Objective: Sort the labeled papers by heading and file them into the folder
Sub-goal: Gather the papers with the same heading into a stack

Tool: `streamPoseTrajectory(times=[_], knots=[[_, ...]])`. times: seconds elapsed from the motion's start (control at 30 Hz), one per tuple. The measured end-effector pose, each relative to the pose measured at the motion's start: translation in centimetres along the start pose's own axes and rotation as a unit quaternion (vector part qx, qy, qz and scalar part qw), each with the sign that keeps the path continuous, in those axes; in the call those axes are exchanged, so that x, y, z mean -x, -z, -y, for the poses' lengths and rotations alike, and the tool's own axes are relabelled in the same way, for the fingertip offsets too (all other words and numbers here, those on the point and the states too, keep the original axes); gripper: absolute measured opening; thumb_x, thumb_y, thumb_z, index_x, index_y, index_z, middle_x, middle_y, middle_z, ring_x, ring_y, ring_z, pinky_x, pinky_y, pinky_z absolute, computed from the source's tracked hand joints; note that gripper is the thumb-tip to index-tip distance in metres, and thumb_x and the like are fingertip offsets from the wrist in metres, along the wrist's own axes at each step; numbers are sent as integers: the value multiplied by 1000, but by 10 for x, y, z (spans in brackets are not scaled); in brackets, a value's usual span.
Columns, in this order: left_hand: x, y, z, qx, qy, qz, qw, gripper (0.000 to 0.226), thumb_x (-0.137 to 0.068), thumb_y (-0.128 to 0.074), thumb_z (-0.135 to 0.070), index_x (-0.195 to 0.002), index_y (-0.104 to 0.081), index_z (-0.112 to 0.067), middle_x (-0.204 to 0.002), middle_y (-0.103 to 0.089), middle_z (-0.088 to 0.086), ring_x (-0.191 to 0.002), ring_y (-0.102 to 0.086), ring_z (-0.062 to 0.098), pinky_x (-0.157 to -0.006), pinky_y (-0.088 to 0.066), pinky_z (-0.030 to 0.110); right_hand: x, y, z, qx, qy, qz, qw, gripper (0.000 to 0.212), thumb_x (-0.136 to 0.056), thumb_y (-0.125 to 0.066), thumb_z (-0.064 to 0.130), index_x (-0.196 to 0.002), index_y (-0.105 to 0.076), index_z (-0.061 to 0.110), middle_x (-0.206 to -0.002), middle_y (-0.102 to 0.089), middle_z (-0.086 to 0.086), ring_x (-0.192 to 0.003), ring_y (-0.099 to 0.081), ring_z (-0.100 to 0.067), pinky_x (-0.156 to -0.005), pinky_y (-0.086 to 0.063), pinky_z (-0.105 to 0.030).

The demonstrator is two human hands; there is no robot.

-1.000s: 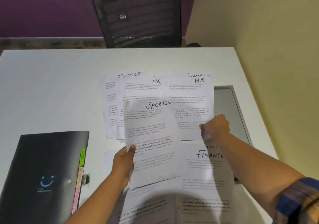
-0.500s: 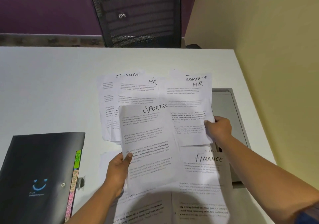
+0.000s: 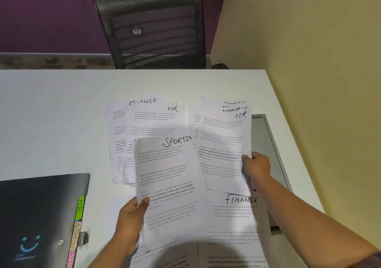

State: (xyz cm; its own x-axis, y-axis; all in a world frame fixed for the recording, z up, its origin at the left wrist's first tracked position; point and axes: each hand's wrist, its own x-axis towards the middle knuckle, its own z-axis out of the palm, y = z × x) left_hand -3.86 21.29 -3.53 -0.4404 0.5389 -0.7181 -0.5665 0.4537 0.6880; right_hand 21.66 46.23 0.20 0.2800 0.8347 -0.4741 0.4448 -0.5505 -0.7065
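Across middle and near edge of table (image 3: 61, 106): labeled papers fanned out and overlapping, with black folder (image 3: 41, 210) lying shut at near left, just beside them. Pinching SPORTSS sheet (image 3: 171, 174) at lower left edge with left hand (image 3: 132, 216), thumb on face, fingers curled under, lifted clear of the pile. Pinching right edge of HR sheet (image 3: 222, 144) with right hand (image 3: 256, 168), thumb on top. Can't tell whether gripping only that sheet or also the ADMIN and SPORTS ones peeking out behind it. Handling, judged: single office sheets, near weightless, floppy, sagging from a one-edge grip, easy to crease or tear, slippery on each other so likely to slide out of a stack. Best taken at side edge or corner, thumb over fingers, other hand under opposite edge. Worth squaring up before sliding behind a tab. Count by readable heading: 2 FINANCE, incl. FINANCE sheet (image 3: 237, 216) at near right, 2 HR, 2 SPORTS, 1 ADMIN, seven total. At least two more at bottom edge, headings cut off. 1 folder, with HR tab (image 3: 80, 205), ADMIN tab (image 3: 75, 234) and a third pink one cropped. Nothing filed yet, seemingly.
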Motion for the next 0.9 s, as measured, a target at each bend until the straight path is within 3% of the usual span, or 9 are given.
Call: streamPoseTrajectory(times=[0.1,0.27,0.4,0.47,0.57,0.7,0.77,0.83,0.9], knots=[[-3,2,2,-1,-1,5,1000,23,-98,-57,-16,-116,-69,-9,-109,-74,17,-102,-70,39,-98,-49,60,1,3,2,22,8,-7,1000,3,-84,-75,12,-83,-71,12,-79,-73,-6,-67,-67,-24,-73,-60,-39],[-6,3,4,3,-2,5,1000,22,-97,-58,-16,-114,-70,-8,-108,-74,18,-101,-70,39,-98,-48,60,1,4,4,-4,-6,-3,1000,13,-80,-79,15,-76,-67,12,-74,-71,-5,-63,-67,-25,-65,-60,-37],[-7,3,6,8,4,3,1000,23,-96,-59,-16,-114,-70,-7,-108,-74,19,-101,-70,41,-99,-47,61,2,3,4,-49,-12,-4,999,36,-87,-64,13,-58,-44,14,-57,-50,-2,-51,-43,-19,-53,-36,-24],[-7,3,5,8,4,2,1000,22,-96,-59,-15,-114,-70,-6,-107,-74,20,-101,-70,41,-98,-48,61,2,2,4,-37,-7,-6,999,22,-85,-58,7,-63,-55,9,-63,-57,-6,-57,-50,-22,-56,-41,-28],[-5,2,3,5,2,2,1000,22,-97,-58,-14,-113,-70,-5,-106,-74,20,-100,-70,41,-97,-49,60,6,2,9,17,18,-27,999,9,-83,-69,11,-75,-63,12,-67,-67,-2,-62,-64,-24,-63,-53,-30],[-4,2,3,1,2,-5,1000,21,-97,-59,-15,-111,-72,-7,-105,-74,19,-99,-70,42,-96,-49,62,3,2,13,25,42,-41,998,22,-80,-78,20,-76,-57,14,-67,-65,0,-56,-60,-17,-55,-47,-26],[-4,2,3,1,4,-7,1000,21,-97,-59,-15,-111,-72,-7,-105,-74,20,-99,-70,42,-95,-48,63,-2,3,13,0,47,-31,998,20,-87,-73,27,-79,-63,13,-74,-67,-1,-65,-64,-22,-57,-46,-26],[-4,1,3,0,5,-6,1000,21,-97,-59,-15,-111,-72,-7,-105,-74,20,-98,-70,43,-95,-48,64,-4,5,15,6,56,-32,998,29,-93,-65,31,-70,-59,14,-69,-63,-1,-67,-61,-28,-56,-43,-27],[-4,1,2,-1,2,-8,1000,20,-97,-59,-15,-110,-72,-8,-103,-75,20,-96,-71,42,-93,-50,63,-5,9,15,101,83,-64,989,19,-88,-69,31,-85,-61,15,-82,-64,-2,-75,-64,-29,-61,-49,-31]])
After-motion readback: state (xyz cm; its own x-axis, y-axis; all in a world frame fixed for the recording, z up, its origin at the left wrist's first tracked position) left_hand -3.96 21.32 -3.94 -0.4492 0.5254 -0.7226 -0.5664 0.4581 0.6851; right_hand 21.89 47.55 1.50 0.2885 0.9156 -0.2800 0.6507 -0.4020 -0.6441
